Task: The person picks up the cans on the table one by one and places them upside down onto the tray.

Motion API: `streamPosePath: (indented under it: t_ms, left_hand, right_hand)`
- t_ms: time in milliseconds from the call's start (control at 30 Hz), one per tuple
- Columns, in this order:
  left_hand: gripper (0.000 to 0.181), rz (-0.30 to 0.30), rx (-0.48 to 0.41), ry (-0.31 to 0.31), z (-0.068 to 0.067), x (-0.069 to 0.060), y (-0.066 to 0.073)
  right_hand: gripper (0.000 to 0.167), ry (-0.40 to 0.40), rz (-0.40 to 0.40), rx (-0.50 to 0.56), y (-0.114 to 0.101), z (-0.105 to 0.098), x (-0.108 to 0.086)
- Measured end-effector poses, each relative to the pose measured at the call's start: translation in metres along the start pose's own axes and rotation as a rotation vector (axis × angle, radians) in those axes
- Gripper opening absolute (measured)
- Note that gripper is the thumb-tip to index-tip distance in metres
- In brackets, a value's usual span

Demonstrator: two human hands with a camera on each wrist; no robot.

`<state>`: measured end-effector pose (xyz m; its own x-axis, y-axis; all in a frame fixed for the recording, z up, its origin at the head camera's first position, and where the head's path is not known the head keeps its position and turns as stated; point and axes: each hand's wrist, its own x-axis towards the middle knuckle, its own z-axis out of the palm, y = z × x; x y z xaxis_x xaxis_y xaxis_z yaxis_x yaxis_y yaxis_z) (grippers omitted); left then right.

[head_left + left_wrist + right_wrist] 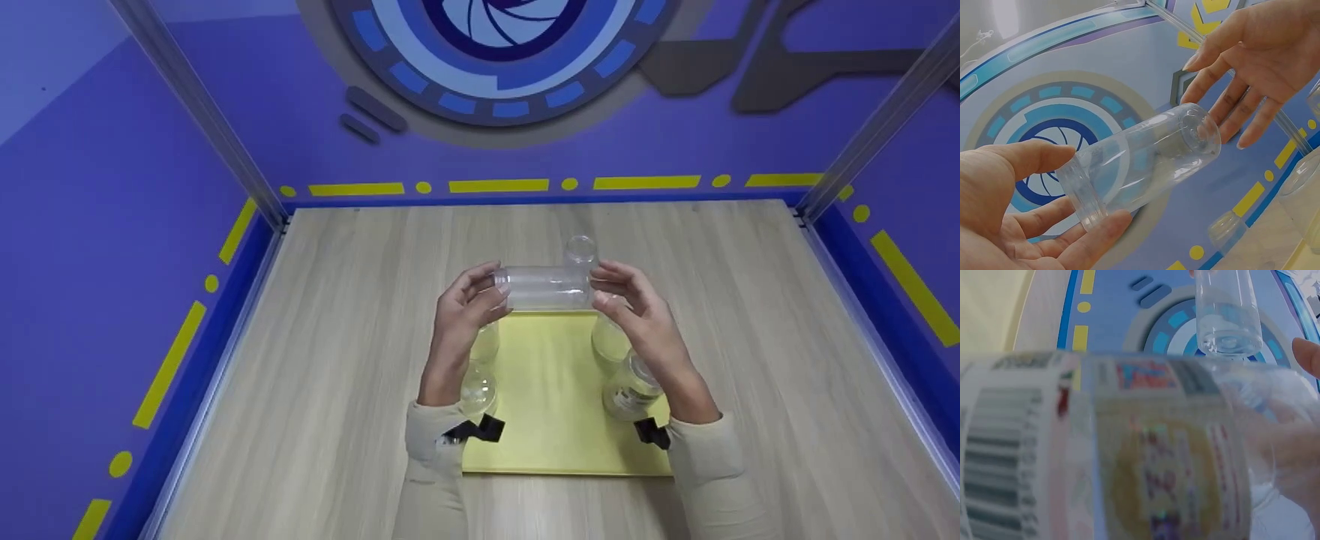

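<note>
A clear plastic jar (544,289) lies sideways in the air above the far edge of the yellow board. My left hand (461,315) grips its ridged neck end between thumb and fingers, as the left wrist view shows. At the jar's base is my right hand (641,315), its fingers loosely bent and spread. In the left wrist view the right hand (1264,62) looks relaxed, not wrapped round the base; whether a fingertip touches it I cannot tell. A labelled clear jar (630,394) stands under the right wrist and fills much of the right wrist view.
On the yellow board (551,405) another clear jar (610,341) stands at right, with clear jars (478,388) at left, partly hidden by the left hand. Beyond the board a clear container (581,251) stands on the wooden table (352,337). Blue walls (97,247) enclose the table.
</note>
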<state>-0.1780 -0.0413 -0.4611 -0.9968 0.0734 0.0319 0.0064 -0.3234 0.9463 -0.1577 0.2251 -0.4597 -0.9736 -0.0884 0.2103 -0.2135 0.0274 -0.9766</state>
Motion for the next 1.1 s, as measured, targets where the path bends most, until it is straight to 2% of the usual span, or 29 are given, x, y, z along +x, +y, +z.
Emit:
streamPosePath:
  t_ms: [333, 833, 1100]
  left_hand:
    - [0.05, 0.006, 0.004, -0.01, -0.001, -0.001, 0.0]
    - [0.05, 0.014, 0.028, -0.018, 0.001, -0.003, 0.003]
    - [0.05, 0.009, 0.043, -0.043, 0.001, -0.004, 0.003]
  right_hand:
    - [0.058, 0.009, -0.005, 0.096, 0.0, 0.013, 0.004]
    - [0.054, 0.029, 0.036, 0.06, 0.002, 0.018, 0.006]
    - [0.052, 0.039, 0.053, 0.084, 0.001, 0.021, 0.006]
